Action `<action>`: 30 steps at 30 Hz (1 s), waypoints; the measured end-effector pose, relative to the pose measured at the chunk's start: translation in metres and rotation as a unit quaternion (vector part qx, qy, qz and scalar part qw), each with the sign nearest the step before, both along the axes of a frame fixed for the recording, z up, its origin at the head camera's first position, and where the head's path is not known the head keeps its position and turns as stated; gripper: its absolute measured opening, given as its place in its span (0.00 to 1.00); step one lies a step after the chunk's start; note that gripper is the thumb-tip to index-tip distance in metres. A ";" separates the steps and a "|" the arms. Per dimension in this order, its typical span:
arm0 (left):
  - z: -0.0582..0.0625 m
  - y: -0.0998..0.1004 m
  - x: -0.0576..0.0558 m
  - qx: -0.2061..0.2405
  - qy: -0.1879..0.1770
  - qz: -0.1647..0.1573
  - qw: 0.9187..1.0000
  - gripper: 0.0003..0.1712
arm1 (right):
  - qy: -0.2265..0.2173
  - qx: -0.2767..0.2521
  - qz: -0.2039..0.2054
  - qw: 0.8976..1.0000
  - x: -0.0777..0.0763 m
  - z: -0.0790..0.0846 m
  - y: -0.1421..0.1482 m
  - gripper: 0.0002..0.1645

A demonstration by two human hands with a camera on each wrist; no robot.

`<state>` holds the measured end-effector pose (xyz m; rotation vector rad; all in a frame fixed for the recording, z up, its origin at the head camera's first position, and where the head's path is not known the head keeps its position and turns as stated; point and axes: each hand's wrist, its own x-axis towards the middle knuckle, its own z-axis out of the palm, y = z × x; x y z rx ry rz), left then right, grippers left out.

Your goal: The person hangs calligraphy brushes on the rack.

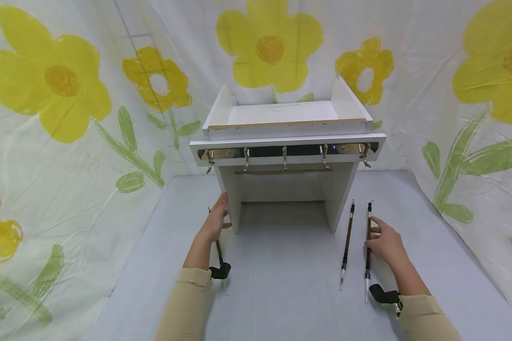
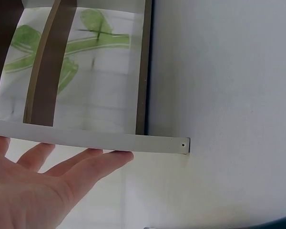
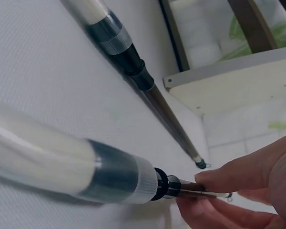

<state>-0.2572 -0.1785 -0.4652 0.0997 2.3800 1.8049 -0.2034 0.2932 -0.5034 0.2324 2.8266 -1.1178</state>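
A white shelf unit stands on the table, with a metal strip of several hooks on its front. My left hand is at its left side panel; in the left wrist view the extended fingers rest against that panel's outer face. To the right of the unit, my right hand pinches the brown handle of a calligraphy brush between thumb and fingers. The brush has pale bristles under a clear cap. Beside it, closer to the unit, lies a second calligraphy brush.
A third calligraphy brush lies left of the unit, partly hidden by my left hand and wrist. The grey-white table spreads in front. Behind and at both sides hangs a flower-patterned curtain.
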 end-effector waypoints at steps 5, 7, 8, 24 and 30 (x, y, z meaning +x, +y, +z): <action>0.001 0.000 0.000 0.003 -0.006 -0.001 1.000 0.47 | 0.004 -0.023 -0.004 1.000 0.002 0.006 0.002 0.51; 0.001 0.000 0.000 0.003 -0.009 -0.002 1.000 0.47 | 0.003 -0.034 -0.005 0.999 0.003 0.009 0.001 0.50; 0.001 -0.001 0.000 0.003 -0.012 -0.001 1.000 0.47 | 0.003 -0.040 -0.004 0.999 0.003 0.011 0.001 0.50; 0.008 0.001 0.004 0.008 -0.021 -0.002 1.000 0.49 | 0.021 -0.129 0.023 0.991 0.016 0.039 -0.006 0.44; 0.008 0.001 0.005 0.008 -0.024 -0.007 1.000 0.48 | 0.024 -0.126 0.023 0.992 0.021 0.046 -0.009 0.43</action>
